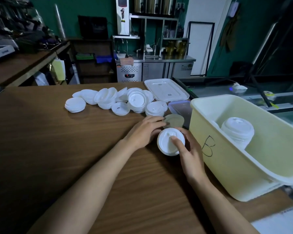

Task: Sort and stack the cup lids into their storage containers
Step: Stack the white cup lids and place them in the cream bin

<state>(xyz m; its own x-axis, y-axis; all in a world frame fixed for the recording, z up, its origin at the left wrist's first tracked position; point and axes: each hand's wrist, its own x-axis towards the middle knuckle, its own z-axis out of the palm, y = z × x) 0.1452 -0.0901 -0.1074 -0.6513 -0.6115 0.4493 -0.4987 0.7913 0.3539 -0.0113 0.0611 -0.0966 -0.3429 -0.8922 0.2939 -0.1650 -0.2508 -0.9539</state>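
A small stack of white cup lids (166,144) sits between my hands on the wooden table (57,141). My right hand (189,152) grips it, thumb on top and fingers curled round its right side. My left hand (145,130) curls round its left side. A translucent lid (174,120) lies just behind. Several loose white lids and short stacks (115,100) are spread across the table's far side. To the right stands a pale yellow bin marked "B" (215,159) with a tall lid stack (237,132) inside.
A white flat tray lid (166,89) lies behind the loose lids. A small clear container (181,108) sits between it and the bin. A glass display case (243,93) runs along the right. Counters and shelves stand further back.
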